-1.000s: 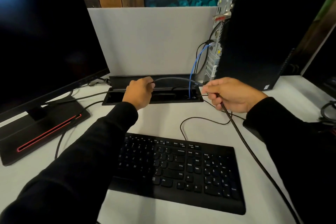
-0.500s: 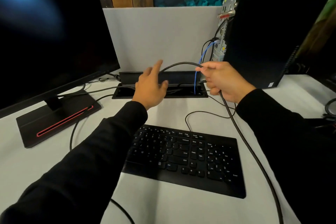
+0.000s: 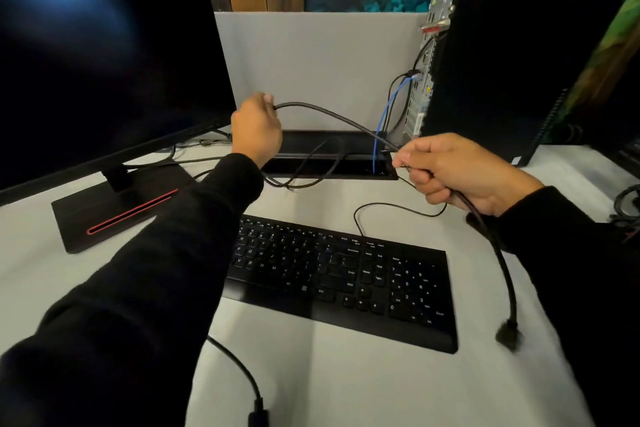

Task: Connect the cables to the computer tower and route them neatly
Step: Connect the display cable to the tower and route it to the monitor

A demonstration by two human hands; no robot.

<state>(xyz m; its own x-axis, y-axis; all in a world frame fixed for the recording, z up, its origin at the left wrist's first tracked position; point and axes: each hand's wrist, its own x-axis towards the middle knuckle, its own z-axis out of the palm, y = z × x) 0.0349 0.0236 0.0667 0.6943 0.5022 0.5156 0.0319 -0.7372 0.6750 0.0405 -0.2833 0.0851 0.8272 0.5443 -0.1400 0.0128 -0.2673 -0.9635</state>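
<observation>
The monitor (image 3: pixel 104 55) fills the 10 o'clock part of the view on its red-striped stand (image 3: pixel 117 208), its screen dark. The computer tower (image 3: pixel 519 76) stands at 2 o'clock on the desk (image 3: pixel 346 385), rear panel turned toward the grey divider (image 3: pixel 311 69), with a blue cable (image 3: pixel 388 114) and a thinner black one already running from that panel down into the open cable tray (image 3: pixel 329 163) at 12 o'clock. The keyboard (image 3: pixel 339 281) lies at the centre.

The thick black cable (image 3: pixel 329 114) arcs between both hands. The left hand (image 3: pixel 256 128) grips it at 11 o'clock, fingers curled round it; the right hand (image 3: pixel 460 173) holds it in a closed fist at 3 o'clock, and the rest drops to a free connector (image 3: pixel 508 336) hanging at 5 o'clock, blurred, so its type cannot be told.

Risks, as I judge them: the arc crosses just in front of the blue cable, so pulling it taut could snag or tug that plug from the tower. The dangling connector could swing against the keyboard or desk edge. Loose thin cables (image 3: pixel 301 180) by the tray could tangle with the thick one if it is fed down there.

Writing: key legends such as 7, 8, 9 and 0 on the number pad read faintly; a small badge (image 3: pixel 516 160) low on the tower is illegible, and no brand can be read.
</observation>
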